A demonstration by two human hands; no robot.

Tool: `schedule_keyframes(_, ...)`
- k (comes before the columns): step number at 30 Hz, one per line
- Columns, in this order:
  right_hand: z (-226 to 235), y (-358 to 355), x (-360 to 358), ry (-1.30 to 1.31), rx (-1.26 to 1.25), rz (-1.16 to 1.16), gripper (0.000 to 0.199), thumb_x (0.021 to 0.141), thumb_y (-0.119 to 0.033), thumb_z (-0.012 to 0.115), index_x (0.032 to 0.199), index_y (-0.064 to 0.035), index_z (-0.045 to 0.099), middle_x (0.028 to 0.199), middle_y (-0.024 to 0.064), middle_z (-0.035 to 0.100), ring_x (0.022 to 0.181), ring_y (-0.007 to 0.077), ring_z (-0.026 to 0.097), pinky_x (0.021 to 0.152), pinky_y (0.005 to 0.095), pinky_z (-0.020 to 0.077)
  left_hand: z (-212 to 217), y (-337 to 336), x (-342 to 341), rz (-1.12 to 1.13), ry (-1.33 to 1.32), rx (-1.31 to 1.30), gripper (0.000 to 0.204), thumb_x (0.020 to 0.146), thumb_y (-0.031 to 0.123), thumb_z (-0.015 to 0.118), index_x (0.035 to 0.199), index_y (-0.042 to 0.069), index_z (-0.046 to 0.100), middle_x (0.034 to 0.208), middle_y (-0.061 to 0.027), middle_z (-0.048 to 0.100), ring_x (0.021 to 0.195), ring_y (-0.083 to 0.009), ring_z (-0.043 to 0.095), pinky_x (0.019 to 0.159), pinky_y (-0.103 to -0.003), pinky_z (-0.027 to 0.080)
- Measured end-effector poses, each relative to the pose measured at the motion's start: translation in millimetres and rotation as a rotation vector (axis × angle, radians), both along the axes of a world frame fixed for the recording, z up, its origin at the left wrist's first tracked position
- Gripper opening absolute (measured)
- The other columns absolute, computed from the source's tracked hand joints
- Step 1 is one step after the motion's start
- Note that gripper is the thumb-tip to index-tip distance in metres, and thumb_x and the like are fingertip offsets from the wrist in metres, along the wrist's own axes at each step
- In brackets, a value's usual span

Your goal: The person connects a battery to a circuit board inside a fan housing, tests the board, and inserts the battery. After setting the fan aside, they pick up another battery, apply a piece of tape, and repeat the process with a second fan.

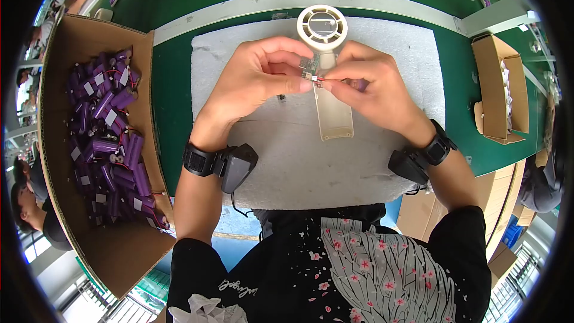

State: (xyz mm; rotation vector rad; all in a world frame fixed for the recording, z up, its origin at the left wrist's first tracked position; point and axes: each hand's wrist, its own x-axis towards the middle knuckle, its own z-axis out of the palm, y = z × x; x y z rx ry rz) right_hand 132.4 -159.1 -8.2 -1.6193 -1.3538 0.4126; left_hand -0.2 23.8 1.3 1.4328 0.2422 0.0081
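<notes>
One circuit board point(310, 67) between facing fingers point(287, 85)

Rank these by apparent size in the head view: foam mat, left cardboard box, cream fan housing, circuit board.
Largest to smallest:
1. Foam mat, partly covered
2. Left cardboard box
3. Cream fan housing, partly hidden
4. Circuit board, by far the smallest
</notes>
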Motion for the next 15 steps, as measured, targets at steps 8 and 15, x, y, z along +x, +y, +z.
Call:
schedule_keyframes(8,0.9,0.2,-3.1,-0.011,0.017,-0.013,0.010,0.076,0.003,0.072,0.085,-0.0018,0.071,0.076,0.0012,0.055,0.058,0.0079,0.048,0.050,0.0230,0.0372,-1.9,-7.0,-0.1,0.012,-0.099,0.043,0.028,0.077,-0.004,0.075,0.102,0.002,0.063,0.087,-0.0037,0.067,0.078,-0.0085,0.063,0.066,-0.021,0.050)
schedule_keyframes(15,1.4,1.5,-1.9,-0.052,0.081,-0.024,0.012,0.075,0.004,0.073,0.085,-0.0019,0.071,0.075,0.0016,0.055,0.055,0.0080,0.047,0.049,0.0233,0.0362,-2.1,-10.5,1.4,0.046,-0.123,0.109,0.027,0.077,-0.006,0.073,0.101,0.001,0.063,0.084,-0.0027,0.065,0.076,-0.0074,0.062,0.065,-0.021,0.049)
